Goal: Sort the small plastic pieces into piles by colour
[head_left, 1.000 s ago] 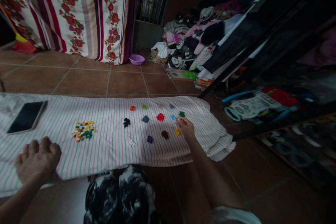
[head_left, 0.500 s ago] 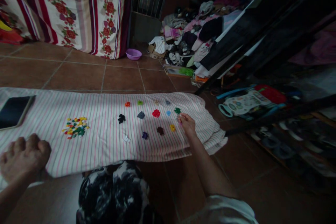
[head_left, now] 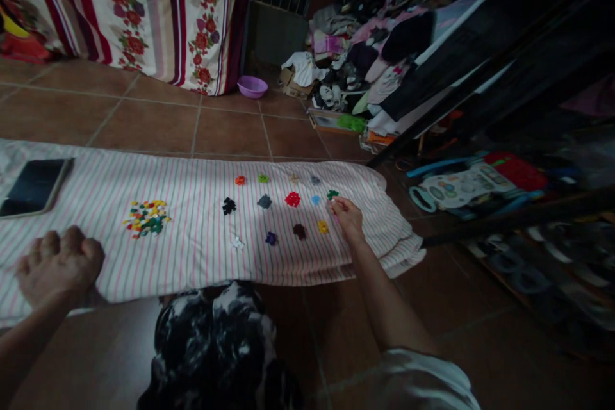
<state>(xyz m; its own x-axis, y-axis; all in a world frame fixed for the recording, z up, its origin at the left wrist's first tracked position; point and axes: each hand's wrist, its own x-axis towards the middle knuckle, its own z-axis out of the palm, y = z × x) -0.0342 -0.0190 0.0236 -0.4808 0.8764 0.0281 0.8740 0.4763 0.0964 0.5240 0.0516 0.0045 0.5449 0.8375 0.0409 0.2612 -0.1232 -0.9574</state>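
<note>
My right hand (head_left: 350, 218) is over the right part of the striped cloth (head_left: 192, 256), thumb and fingers pinched together. Whatever is in the pinch is too small to make out. Just beyond the fingertips lies a dark green cluster of small pieces (head_left: 332, 194). A pink bit (head_left: 337, 220) shows partly beneath the hand. Close by are a yellow cluster (head_left: 322, 227) and a light blue one (head_left: 316, 200). My left hand (head_left: 61, 267) rests on the cloth at the left with its fingers curled in. To its right is a mixed pile of small coloured pieces (head_left: 148, 218).
Other single-colour clusters, such as red (head_left: 293, 199), black (head_left: 229, 206) and brown (head_left: 300, 231), lie across the cloth. A tablet or phone (head_left: 36, 186) is at its left end. Beyond are a purple basin (head_left: 252, 86) and heaped clothes (head_left: 365, 57). A dark metal bar (head_left: 519, 214) crosses at right.
The view has shifted a little, so the cloth and the pieces appear slightly higher and further right. My right hand stays pinched beside the dark green cluster; my left hand still rests on the cloth.
</note>
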